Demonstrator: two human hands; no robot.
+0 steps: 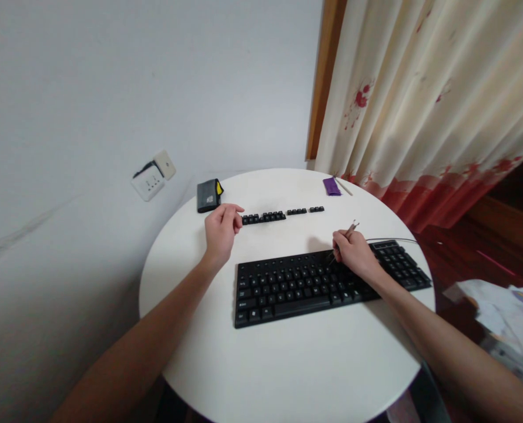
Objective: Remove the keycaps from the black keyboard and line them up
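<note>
Black keyboard (314, 288) lies flat at centre, its right end angled slightly farther. Beyond it, loose black keycaps (264, 217) sit in a row of three clusters. A thin metal tool (349, 230) tilts, tip down at the keyboard's far edge.

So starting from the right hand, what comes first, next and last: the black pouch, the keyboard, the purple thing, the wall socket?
1. Keyboard: right under the right hand, which holds a thin tool.
2. Purple thing: behind the hand, at the far edge.
3. Pouch: far back, to the left.
4. Socket: on the wall, leftmost.
</note>
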